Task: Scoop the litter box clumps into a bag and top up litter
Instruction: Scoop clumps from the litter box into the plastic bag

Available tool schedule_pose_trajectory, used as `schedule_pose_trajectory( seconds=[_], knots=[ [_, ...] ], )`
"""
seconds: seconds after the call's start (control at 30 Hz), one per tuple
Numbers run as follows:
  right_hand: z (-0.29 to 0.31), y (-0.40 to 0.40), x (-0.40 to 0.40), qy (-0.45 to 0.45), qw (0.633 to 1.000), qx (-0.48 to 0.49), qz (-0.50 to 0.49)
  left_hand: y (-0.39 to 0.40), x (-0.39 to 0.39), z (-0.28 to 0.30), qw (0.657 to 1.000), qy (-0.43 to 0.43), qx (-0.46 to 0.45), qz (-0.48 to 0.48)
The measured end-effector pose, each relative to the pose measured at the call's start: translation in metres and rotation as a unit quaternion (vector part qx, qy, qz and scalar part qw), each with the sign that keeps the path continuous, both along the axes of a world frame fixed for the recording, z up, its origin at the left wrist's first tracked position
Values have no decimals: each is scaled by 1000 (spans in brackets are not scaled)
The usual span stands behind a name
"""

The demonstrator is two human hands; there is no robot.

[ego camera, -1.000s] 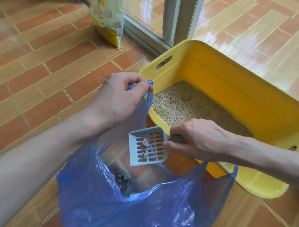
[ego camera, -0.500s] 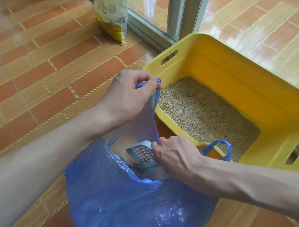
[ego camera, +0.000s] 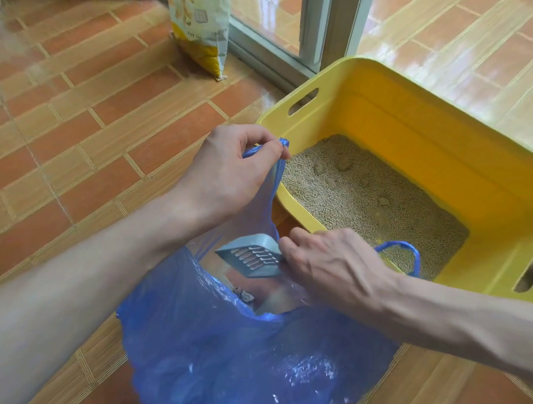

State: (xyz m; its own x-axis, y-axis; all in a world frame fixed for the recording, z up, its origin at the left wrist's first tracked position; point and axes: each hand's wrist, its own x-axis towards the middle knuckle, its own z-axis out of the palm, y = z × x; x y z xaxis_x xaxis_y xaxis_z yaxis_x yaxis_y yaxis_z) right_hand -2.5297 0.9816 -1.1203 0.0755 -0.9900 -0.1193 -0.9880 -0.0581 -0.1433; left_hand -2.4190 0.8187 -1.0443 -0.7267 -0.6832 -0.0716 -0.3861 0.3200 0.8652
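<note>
A blue plastic bag (ego camera: 252, 363) stands open on the floor in front of the yellow litter box (ego camera: 415, 122). My left hand (ego camera: 227, 172) pinches one bag handle and holds it up. My right hand (ego camera: 323, 265) grips the handle of a grey slotted scoop (ego camera: 250, 257), which is tipped face down inside the bag's mouth. A dark grey clump (ego camera: 244, 295) lies at the bottom of the bag. The box holds beige litter (ego camera: 366, 200) with a few small clumps near its far side. The bag's other handle (ego camera: 406, 253) droops over the box rim.
A yellow and white litter sack (ego camera: 202, 25) leans against the sliding door frame (ego camera: 337, 27) at the back. Orange brick-pattern floor tiles (ego camera: 95, 118) spread to the left and behind the box.
The scoop went from level above the bag, with small clumps on it, down into the bag and tipped over. My left hand kept hold of the bag handle.
</note>
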Motion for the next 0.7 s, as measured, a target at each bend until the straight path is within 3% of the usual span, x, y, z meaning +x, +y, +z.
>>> schedule_pose_trajectory(
  seconds=[0.07,0.2,0.43,0.6,0.7],
  knots=[
    [18,-1,-5,10,999,-28,-31,0,-1,0,1000,0,2,6],
    [60,15,-38,126,987,-32,-95,1,-5,1,1000,-7,5,11],
    [101,42,-115,118,969,29,-213,1,-9,0,1000,3,19,12],
    [71,39,-161,206,924,134,-293,2,-8,-1,1000,8,20,12],
    [41,44,-187,252,911,130,-298,0,-6,-2,1000,8,27,13]
  ],
)
